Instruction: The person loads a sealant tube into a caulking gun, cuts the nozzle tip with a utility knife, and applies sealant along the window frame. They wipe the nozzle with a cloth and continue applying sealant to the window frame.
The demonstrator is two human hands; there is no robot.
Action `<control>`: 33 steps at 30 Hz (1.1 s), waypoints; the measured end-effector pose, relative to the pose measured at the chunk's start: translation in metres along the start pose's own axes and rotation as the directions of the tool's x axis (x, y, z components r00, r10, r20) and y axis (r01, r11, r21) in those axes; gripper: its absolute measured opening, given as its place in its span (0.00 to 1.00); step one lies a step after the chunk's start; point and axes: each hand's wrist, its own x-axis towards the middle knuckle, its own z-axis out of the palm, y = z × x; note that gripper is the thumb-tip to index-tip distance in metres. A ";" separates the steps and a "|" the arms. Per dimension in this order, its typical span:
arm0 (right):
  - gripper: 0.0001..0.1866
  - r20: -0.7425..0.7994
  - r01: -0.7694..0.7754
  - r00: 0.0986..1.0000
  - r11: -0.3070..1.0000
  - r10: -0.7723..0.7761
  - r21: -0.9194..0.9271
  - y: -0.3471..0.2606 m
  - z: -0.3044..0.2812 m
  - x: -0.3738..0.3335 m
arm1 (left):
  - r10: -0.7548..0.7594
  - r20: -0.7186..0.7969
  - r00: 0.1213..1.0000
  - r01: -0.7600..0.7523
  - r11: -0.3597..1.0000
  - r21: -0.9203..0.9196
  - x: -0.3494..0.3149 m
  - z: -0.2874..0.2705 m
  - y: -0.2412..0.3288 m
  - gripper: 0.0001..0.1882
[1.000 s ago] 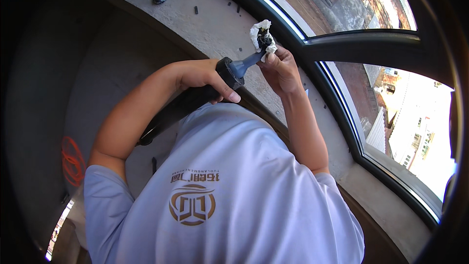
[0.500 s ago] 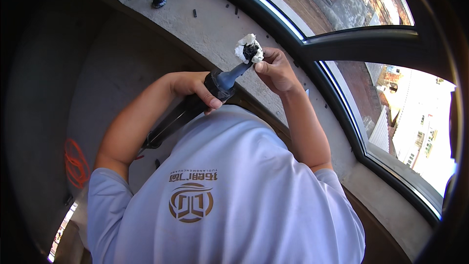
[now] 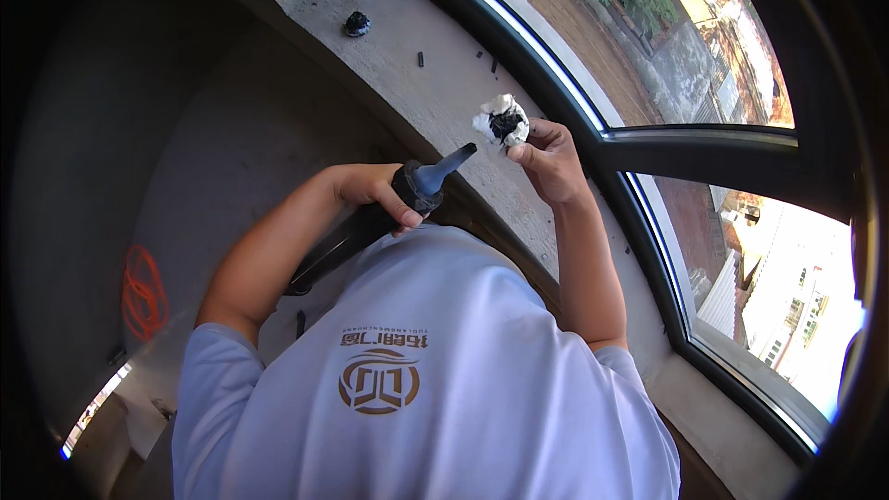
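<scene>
Left grip (image 3: 378, 189) round tube (image 3: 341, 243), right grip (image 3: 554, 167) pinching wad (image 3: 504, 121)

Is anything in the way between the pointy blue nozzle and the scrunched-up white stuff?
Nothing visible is. The blue nozzle on the black tube in the left hand ends short of the black-smeared white wad in the right hand; only an open gap shows between, with the ledge behind.
</scene>
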 end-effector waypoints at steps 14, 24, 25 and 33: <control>0.10 0.286 0.226 0.812 -0.177 -0.509 -0.958 0.009 0.088 0.232 | 0.195 -0.511 0.837 -0.189 0.980 0.065 -0.139 -0.063 -0.012 0.27; 0.03 0.472 0.360 0.882 -0.627 -0.013 -0.691 0.051 0.138 0.301 | 0.184 -0.609 0.771 -0.182 0.981 0.066 -0.190 -0.098 0.002 0.24; 0.05 0.461 0.364 0.888 -0.624 0.007 -0.691 0.050 0.138 0.299 | 0.168 -0.613 0.772 -0.161 0.985 0.068 -0.191 -0.101 0.004 0.25; 0.34 0.092 0.004 0.994 0.824 0.059 -0.567 -0.011 0.121 0.250 | 0.180 -0.587 0.789 -0.109 0.982 0.154 -0.187 -0.128 0.013 0.28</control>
